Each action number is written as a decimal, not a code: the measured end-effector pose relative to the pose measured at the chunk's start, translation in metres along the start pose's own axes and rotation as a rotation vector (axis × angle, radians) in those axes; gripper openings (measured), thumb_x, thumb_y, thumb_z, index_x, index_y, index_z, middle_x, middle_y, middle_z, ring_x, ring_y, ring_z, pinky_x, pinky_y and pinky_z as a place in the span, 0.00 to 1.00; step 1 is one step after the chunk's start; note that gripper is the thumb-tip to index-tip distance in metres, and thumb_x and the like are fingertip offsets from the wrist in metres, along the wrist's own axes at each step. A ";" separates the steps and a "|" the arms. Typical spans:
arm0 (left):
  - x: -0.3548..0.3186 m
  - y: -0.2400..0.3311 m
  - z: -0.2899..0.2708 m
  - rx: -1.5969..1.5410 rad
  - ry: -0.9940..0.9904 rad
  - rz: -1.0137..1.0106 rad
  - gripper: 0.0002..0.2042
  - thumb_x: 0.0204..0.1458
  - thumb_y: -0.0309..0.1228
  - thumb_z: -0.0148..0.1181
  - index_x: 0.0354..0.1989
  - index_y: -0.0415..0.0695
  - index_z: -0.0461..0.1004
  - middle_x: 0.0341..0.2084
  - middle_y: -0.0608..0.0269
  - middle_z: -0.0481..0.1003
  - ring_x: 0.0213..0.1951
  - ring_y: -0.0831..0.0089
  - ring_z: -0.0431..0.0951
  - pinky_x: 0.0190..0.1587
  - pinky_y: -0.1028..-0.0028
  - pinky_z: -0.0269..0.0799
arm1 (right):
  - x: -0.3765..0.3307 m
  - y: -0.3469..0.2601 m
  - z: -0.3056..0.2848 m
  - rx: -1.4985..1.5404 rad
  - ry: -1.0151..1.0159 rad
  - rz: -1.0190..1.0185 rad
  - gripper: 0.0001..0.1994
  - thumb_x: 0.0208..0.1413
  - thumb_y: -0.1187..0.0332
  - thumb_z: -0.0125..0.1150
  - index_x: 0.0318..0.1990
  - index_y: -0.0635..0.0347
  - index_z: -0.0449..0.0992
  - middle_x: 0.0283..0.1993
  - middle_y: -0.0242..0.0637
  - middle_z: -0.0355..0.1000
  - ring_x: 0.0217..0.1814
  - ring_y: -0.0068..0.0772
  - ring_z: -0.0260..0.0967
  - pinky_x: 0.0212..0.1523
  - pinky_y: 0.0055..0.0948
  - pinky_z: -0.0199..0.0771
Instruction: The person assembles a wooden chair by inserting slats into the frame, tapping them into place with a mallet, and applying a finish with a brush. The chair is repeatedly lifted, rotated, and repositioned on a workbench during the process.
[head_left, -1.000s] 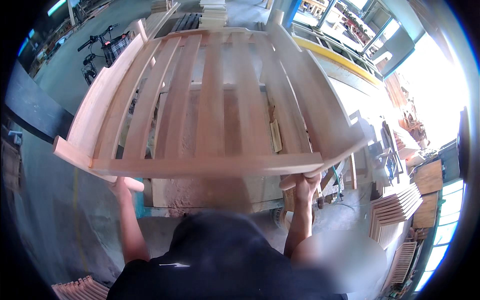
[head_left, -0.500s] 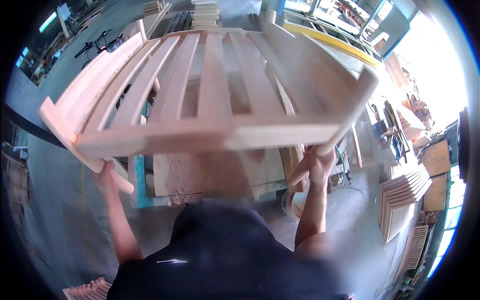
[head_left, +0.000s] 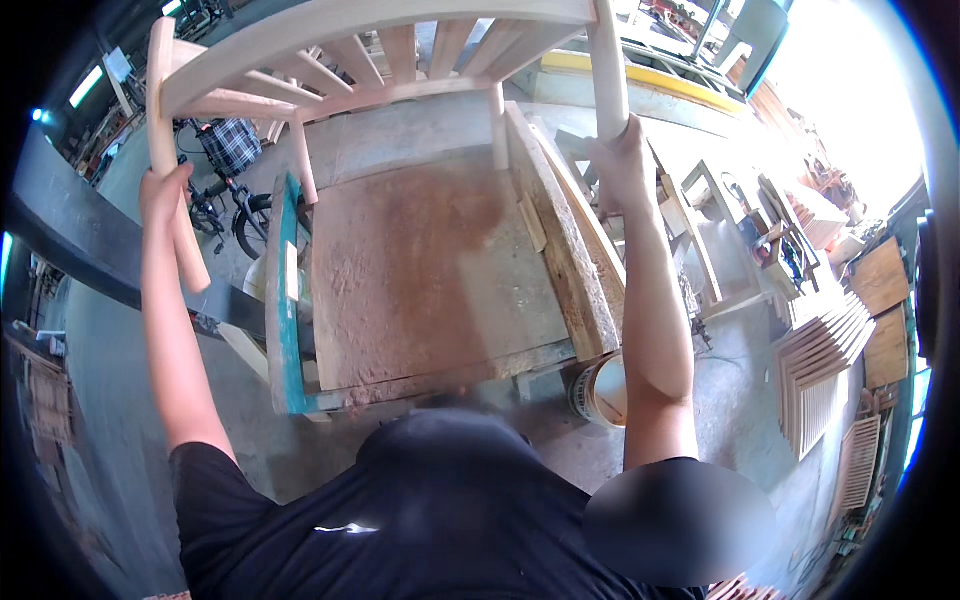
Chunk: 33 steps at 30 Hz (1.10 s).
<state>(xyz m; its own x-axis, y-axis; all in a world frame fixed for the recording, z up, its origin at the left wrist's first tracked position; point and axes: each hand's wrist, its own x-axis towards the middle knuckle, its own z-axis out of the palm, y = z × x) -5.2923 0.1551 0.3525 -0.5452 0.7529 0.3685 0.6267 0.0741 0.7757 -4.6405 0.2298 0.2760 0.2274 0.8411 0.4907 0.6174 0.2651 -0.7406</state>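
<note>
A pale slatted wooden furniture frame (head_left: pixel 270 45) with round legs is held out in front of me, tilted, at the far side of a low work stand. My left hand (head_left: pixel 163 192) is wrapped round its near left leg. Round the lower part of the near right leg, my right hand (head_left: pixel 622 168) is closed. Both arms stretch forward. Two farther legs hang at the stand's far edge; whether they touch it I cannot tell. Sawdust covers the stand's board (head_left: pixel 400 270), which lies between a teal side rail (head_left: pixel 283 310) and a thick wooden beam (head_left: pixel 565 240).
A bucket (head_left: pixel 603 390) stands by the stand's near right corner. Stacked angled wooden parts (head_left: pixel 825 370) are on the floor at right. Beyond the left arm are a bicycle (head_left: pixel 252 225) and a dark beam (head_left: pixel 75 235). A yellow-edged machine (head_left: pixel 650 80) is at the far right.
The furniture frame has moved away from me and upward in view, tipping so its near curved rail rises. My arms have stretched forward with it, uncovering the stand's board.
</note>
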 end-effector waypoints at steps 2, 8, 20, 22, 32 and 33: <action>0.013 0.006 0.005 0.024 0.003 0.020 0.11 0.47 0.33 0.69 0.25 0.41 0.72 0.16 0.66 0.73 0.16 0.75 0.74 0.20 0.73 0.67 | -0.001 -0.001 -0.002 -0.042 -0.038 0.097 0.30 0.47 0.63 0.67 0.58 0.63 0.65 0.45 0.52 0.73 0.48 0.51 0.75 0.50 0.43 0.74; 0.033 0.010 0.004 -0.050 -0.058 0.007 0.10 0.46 0.31 0.67 0.25 0.40 0.72 0.17 0.65 0.73 0.15 0.75 0.74 0.19 0.73 0.68 | 0.011 0.000 0.004 -0.134 0.015 0.017 0.27 0.47 0.60 0.69 0.52 0.64 0.68 0.40 0.50 0.74 0.43 0.49 0.75 0.47 0.43 0.74; 0.040 0.035 0.022 -0.105 -0.068 0.064 0.10 0.50 0.28 0.63 0.34 0.40 0.68 0.18 0.65 0.70 0.14 0.76 0.70 0.16 0.74 0.68 | -0.052 0.160 -0.009 0.002 0.105 0.251 0.23 0.62 0.50 0.57 0.26 0.61 0.80 0.18 0.31 0.69 0.21 0.24 0.65 0.27 0.32 0.66; 0.064 0.028 0.024 -0.162 -0.114 0.109 0.09 0.49 0.29 0.63 0.31 0.40 0.69 0.17 0.66 0.69 0.14 0.75 0.70 0.16 0.74 0.68 | -0.115 0.276 -0.020 -0.539 0.008 0.137 0.16 0.56 0.55 0.63 0.28 0.59 0.79 0.22 0.42 0.73 0.27 0.46 0.73 0.34 0.41 0.73; 0.100 0.035 0.024 -0.052 -0.103 0.110 0.11 0.43 0.27 0.65 0.29 0.34 0.70 0.16 0.61 0.72 0.13 0.71 0.73 0.16 0.70 0.70 | -0.209 0.279 -0.025 -0.639 -0.315 0.518 0.10 0.49 0.64 0.71 0.36 0.58 0.83 0.34 0.44 0.81 0.38 0.43 0.80 0.44 0.40 0.78; 0.103 0.034 0.022 -0.054 -0.118 0.086 0.14 0.44 0.27 0.66 0.34 0.35 0.68 0.17 0.63 0.71 0.14 0.72 0.72 0.15 0.71 0.69 | -0.208 0.280 -0.025 -0.663 -0.329 0.507 0.09 0.50 0.65 0.70 0.36 0.58 0.83 0.34 0.44 0.81 0.38 0.43 0.80 0.44 0.39 0.78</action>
<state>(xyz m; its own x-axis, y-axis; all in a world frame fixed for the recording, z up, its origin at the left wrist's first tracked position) -5.3146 0.2495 0.4049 -0.4198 0.8267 0.3747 0.6358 -0.0267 0.7714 -4.4959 0.1175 -0.0223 0.4266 0.9028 -0.0546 0.8329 -0.4157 -0.3652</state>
